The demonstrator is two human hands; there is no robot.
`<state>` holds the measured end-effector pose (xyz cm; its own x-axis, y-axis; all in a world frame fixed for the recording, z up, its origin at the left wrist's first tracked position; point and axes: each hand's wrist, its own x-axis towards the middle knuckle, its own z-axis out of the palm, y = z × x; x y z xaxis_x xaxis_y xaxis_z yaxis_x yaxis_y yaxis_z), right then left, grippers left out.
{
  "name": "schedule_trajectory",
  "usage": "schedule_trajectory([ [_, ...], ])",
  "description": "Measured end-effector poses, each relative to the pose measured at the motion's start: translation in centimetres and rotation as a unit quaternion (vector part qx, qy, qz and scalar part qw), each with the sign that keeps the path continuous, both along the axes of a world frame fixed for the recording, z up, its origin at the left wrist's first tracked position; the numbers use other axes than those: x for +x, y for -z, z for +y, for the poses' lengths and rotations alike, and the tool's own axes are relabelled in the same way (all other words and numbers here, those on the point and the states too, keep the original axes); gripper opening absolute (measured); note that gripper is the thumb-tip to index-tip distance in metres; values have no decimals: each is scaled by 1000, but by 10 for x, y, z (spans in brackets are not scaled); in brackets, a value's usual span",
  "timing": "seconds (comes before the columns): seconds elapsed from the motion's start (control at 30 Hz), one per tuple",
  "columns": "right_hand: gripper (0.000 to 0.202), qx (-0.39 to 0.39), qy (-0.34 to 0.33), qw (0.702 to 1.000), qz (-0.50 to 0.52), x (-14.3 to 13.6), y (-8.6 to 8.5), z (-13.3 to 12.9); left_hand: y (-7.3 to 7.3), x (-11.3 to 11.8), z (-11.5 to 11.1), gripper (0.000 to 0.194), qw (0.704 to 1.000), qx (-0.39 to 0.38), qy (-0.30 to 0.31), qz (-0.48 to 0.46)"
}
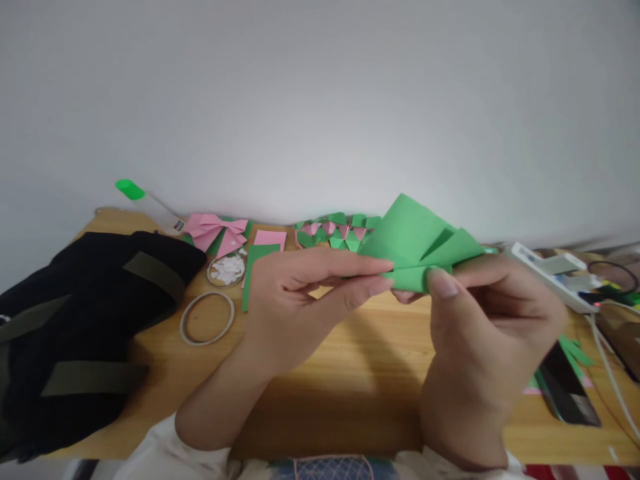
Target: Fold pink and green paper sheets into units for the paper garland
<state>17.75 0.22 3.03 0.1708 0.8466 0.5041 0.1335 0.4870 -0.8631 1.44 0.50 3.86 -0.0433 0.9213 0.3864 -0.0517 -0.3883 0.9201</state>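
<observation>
- The green paper [407, 233] is in the air above the wooden table [370, 347], held between the two hands, in front of the pale wall [320, 120]
- It is folded; the upper part spreads like a fan, with a narrow band along the lower edge
- The left hand [287, 320] has thumb and index finger clamped on the left end of this lower edge
- The right hand [485, 327] is also clamped on the paper: its thumb presses the front of the band near the right end, and the other fingers are partly hidden behind
- Behind the left hand, a green sheet [256, 277] lies on the table, with a pink sheet [270, 237] just beside it
- Farther left there is a pink folded bow [215, 233], a round holder [209, 275] with white scraps [229, 269], and a pale ring [183, 325]
- Small green and pink folded pieces [337, 230] stand near the wall
- At far left lies a black bag or cloth [90, 320] with grey bands
- To the right of the right hand are a phone [565, 383], green strips [577, 350] and a white power strip [550, 277]
</observation>
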Motion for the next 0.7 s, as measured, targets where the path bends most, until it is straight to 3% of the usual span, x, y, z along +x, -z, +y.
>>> schedule_trajectory([
  [0.13, 16, 10, 6, 1000, 3, 1, -1, 1, -2, -8, 1, 26, 999, -2, 18, 28],
  [0.37, 16, 38, 50, 998, -3, -6, -2, 0, 3, -7, -3, 21, 999, -26, 29, -26],
  [0.7, 17, 42, 59, 997, -14, -3, -2, 0, 6, -12, -2, 18, 997, -37, 52, -41],
])
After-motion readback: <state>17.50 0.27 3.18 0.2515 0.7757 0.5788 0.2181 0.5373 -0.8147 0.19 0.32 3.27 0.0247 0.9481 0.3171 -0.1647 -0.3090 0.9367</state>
